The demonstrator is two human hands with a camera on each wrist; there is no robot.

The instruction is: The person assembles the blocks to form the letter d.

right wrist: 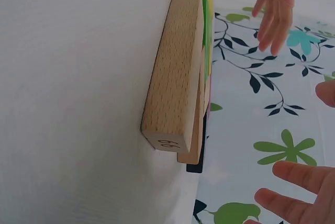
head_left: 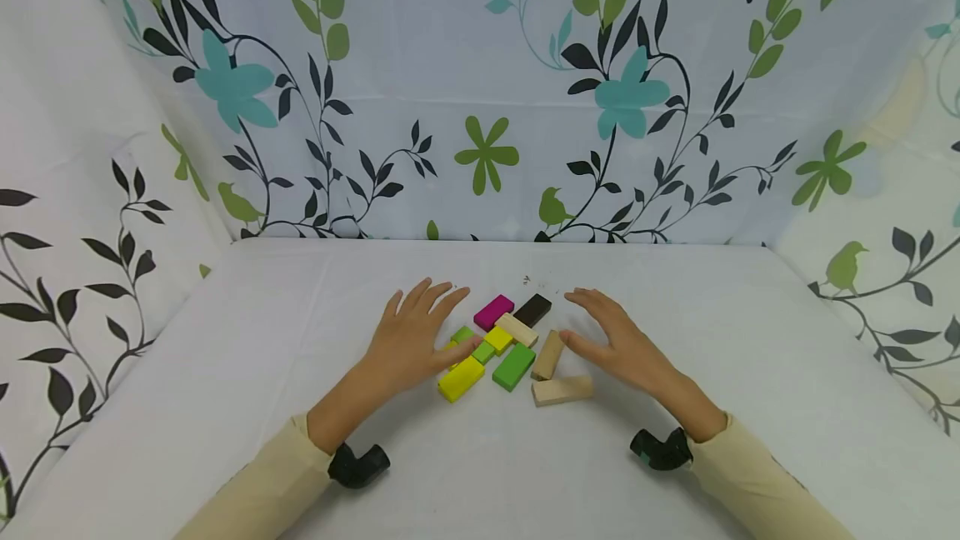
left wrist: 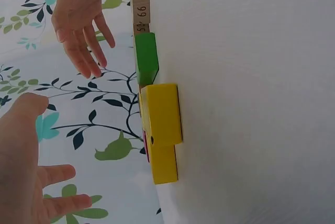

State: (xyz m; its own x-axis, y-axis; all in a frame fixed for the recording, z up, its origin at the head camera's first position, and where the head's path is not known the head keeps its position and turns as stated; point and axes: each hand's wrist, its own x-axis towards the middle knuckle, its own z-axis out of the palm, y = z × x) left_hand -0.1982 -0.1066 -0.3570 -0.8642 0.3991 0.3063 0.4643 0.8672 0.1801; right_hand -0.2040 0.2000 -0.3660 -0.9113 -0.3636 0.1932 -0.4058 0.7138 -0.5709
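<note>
Between the two hands lies a loose cluster of small wooden blocks. My left hand (head_left: 408, 340) hovers at its left side, fingers spread, thumb over the yellow and light green blocks and partly hiding them. On the right, my right hand (head_left: 618, 344) is held with extended fingers, its thumb tip beside a plain wooden block (head_left: 548, 355). Neither hand holds anything. The cluster includes a yellow block (head_left: 461, 379), a green block (head_left: 513, 367), a magenta block (head_left: 493, 312), a dark brown block (head_left: 533, 310) and a pale block (head_left: 517, 329). Nearest the front lies a natural wood block (right wrist: 175, 67) with a number on its end.
A white cloth covers the table (head_left: 480, 473). Behind it hangs a patterned curtain (head_left: 420, 90) with leaves, flowers and birds, and similar cloth rises on both sides. Dark wrist-worn devices (head_left: 360, 467) sit below both wrists. Small dark specks lie behind the blocks.
</note>
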